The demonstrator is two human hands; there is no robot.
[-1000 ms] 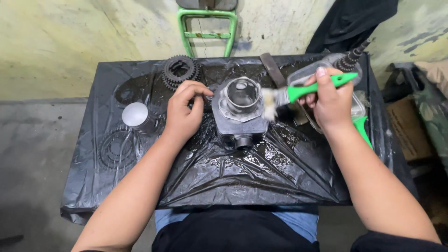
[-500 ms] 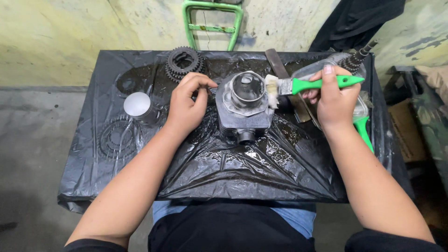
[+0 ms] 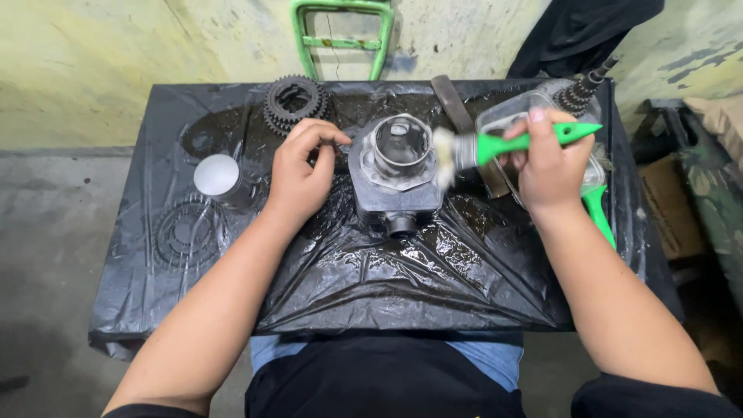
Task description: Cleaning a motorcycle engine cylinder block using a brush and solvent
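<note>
Black plastic sheeting (image 3: 371, 294), wet and oily, covers the surface and catches the drips. Centre frame sits the grey metal cylinder (image 3: 396, 174), bore facing up so the brush can get at it. Left hand (image 3: 300, 174) is curled against its left side, fingertips steadying it. Right hand (image 3: 548, 166) is wrapped tight round the green-handled brush (image 3: 507, 143), bristles touching the cylinder's right edge. Behind that hand, a clear plastic tub (image 3: 515, 112). Farther back, upper left, stacked gears (image 3: 294, 101); left, a round silver piston (image 3: 217, 176).
</note>
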